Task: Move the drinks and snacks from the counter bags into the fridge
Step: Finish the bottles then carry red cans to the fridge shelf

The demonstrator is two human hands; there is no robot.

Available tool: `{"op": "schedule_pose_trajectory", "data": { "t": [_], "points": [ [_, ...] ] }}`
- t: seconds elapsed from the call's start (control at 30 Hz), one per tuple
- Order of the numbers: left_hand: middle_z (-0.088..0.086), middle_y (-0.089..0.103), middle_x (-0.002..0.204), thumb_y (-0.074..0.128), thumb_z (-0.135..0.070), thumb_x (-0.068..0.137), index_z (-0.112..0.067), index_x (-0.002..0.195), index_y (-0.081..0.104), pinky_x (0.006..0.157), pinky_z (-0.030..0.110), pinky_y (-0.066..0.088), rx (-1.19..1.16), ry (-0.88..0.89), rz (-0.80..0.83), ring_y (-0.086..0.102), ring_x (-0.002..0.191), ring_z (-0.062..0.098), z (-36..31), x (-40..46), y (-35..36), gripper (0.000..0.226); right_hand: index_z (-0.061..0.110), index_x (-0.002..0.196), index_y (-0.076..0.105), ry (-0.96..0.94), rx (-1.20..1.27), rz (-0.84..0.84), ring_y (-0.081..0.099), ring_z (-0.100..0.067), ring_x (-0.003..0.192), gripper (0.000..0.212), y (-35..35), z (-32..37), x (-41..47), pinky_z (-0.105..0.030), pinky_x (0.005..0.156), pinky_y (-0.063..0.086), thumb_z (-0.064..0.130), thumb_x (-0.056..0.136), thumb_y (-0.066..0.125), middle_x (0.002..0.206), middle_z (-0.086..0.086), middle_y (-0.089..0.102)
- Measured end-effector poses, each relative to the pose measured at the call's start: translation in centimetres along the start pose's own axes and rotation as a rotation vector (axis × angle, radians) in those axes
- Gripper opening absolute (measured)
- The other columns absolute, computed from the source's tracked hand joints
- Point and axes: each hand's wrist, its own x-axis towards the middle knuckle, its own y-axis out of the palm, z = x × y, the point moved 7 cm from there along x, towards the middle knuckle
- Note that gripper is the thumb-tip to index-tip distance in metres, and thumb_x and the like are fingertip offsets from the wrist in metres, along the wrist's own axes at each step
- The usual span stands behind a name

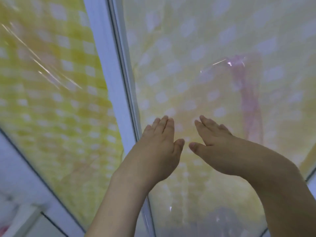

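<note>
Both of my hands are raised in front of a glossy panel (213, 65) that shows a yellow-and-white checked pattern. My left hand (160, 144) lies flat with straight fingers close together, near the panel's left frame. My right hand (215, 142) is flat too, fingers straight, just to the right of it. The thumbs almost meet. Neither hand holds anything. I cannot tell whether the palms touch the panel. No drinks, snacks, bags or fridge interior are in view.
A white frame post (109, 69) runs down between the right panel and a second checked panel (47, 82) on the left. A faint pink streak (248, 100) shows through the right panel. A dark blurred shape (220, 221) sits at the bottom.
</note>
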Motion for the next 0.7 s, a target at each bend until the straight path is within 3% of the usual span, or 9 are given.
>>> {"op": "schedule_pose_trajectory", "data": {
  "t": [0.37,0.7],
  "points": [
    [0.002,-0.007,0.167,0.024,-0.043,0.107,-0.014,0.159,0.000,0.120,0.028,-0.007,0.057,-0.422,-0.107,-0.008,0.153,0.013,11.7,-8.6,-3.8,0.065,0.018,0.155,-0.010,-0.396,-0.061,0.119,-0.020,-0.013,0.148,0.067,4.0,14.2,4.2,-0.028,0.115,-0.011,0.043,0.105,0.025,0.161,0.002,-0.023],
    [0.002,-0.003,0.167,0.027,-0.042,0.107,-0.014,0.159,0.001,0.120,0.030,-0.004,0.127,-0.905,-0.208,-0.005,0.153,0.015,21.5,-23.2,-8.2,0.065,0.017,0.156,-0.005,-0.851,-0.050,0.220,-0.016,-0.016,0.149,0.068,10.2,31.6,3.1,-0.030,0.117,-0.009,0.047,0.104,0.027,0.162,-0.001,-0.020]
  ]
}}
